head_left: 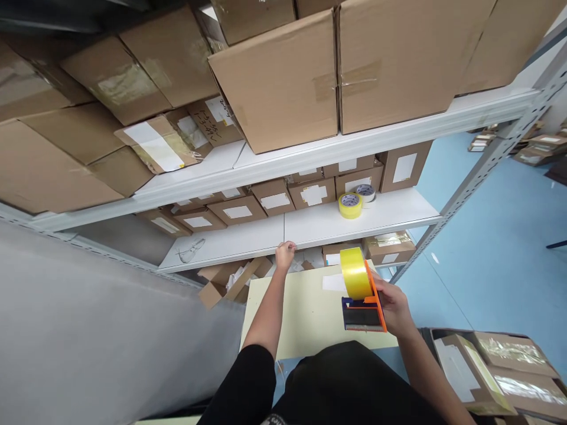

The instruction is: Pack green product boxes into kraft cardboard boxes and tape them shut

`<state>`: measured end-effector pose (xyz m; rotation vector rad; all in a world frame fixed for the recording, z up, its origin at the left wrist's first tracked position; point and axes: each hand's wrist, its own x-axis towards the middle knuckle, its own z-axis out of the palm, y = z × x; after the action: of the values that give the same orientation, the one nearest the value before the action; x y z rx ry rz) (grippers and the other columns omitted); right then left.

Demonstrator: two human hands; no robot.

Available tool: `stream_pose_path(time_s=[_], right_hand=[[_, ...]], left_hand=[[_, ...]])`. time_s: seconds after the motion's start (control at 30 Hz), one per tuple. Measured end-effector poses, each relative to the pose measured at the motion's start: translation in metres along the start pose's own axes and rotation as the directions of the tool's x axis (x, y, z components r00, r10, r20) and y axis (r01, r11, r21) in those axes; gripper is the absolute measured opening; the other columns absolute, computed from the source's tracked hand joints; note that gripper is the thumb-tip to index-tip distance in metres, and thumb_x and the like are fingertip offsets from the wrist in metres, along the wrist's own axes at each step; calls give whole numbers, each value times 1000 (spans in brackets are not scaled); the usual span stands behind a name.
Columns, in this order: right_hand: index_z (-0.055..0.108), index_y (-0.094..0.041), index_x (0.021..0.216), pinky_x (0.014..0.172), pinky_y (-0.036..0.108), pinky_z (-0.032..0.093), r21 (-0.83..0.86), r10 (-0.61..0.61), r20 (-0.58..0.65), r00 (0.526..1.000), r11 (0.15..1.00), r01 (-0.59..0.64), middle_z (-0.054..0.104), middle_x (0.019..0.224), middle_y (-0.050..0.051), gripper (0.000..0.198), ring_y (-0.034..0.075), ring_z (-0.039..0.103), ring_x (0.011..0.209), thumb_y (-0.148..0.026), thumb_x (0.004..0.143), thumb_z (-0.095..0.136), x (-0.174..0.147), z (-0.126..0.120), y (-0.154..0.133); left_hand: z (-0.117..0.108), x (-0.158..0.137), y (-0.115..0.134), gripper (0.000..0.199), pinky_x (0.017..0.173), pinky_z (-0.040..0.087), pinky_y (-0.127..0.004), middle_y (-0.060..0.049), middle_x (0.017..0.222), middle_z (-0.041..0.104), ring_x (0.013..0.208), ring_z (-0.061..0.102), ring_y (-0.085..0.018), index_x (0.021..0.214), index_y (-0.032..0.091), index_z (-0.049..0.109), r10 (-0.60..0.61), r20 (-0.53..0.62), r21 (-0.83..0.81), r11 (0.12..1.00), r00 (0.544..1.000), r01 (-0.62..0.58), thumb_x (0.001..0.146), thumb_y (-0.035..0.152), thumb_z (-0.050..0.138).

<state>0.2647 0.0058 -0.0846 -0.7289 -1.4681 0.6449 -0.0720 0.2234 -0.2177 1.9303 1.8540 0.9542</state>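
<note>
My right hand (pixel 393 304) is wrapped round an orange and dark blue tape dispenser (pixel 364 316), raised above the pale yellow tabletop (pixel 305 310). A wide roll of yellow-tinted clear tape (pixel 355 273) sits on the dispenser, facing left. Its toothed edge points down towards my body. My left hand (pixel 285 256) reaches forward to the front edge of the middle shelf (pixel 248 239). Its fingers are pinched together; whether anything thin is between them is too small to tell. On the tabletop left of the dispenser lies a white paper (pixel 333 283).
Cardboard boxes (pixel 279 88) fill the upper shelf, and smaller labelled boxes (pixel 312 193) line the middle one. A yellow tape roll (pixel 350 205) and a white tape roll (pixel 365 192) stand there. An open carton (pixel 233 280) is low on the left. Packed boxes (pixel 509 366) lie at right.
</note>
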Motion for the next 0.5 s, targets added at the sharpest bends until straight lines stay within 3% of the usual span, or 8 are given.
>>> stream_pose_path(time_s=[0.1,0.33,0.5], right_hand=[[79,-27,100,110,51,58,2,14,-12,1000,1000,-14,83,105,9,20,33,79,106,-31,82,87,0,-1,-1],[77,-26,90,101,48,63,-10,74,-26,997,997,-74,83,91,7,21,31,80,94,-39,78,89,6,-1,-3],[78,-27,90,102,47,62,3,66,2,998,998,-66,83,92,5,16,30,80,94,-36,80,87,8,1,-3]], left_hand=[[4,6,-6,17,90,53,-32,-4,87,73,89,69,-21,83,24,74,36,-35,6,999,999,-36,80,9,65],[6,26,-14,9,85,54,-31,-1,81,71,78,66,-18,79,22,71,-6,51,-64,998,999,10,75,16,76],[4,30,-18,22,84,54,-31,-3,91,72,78,64,-17,89,21,74,-46,33,-101,994,998,49,69,19,84]])
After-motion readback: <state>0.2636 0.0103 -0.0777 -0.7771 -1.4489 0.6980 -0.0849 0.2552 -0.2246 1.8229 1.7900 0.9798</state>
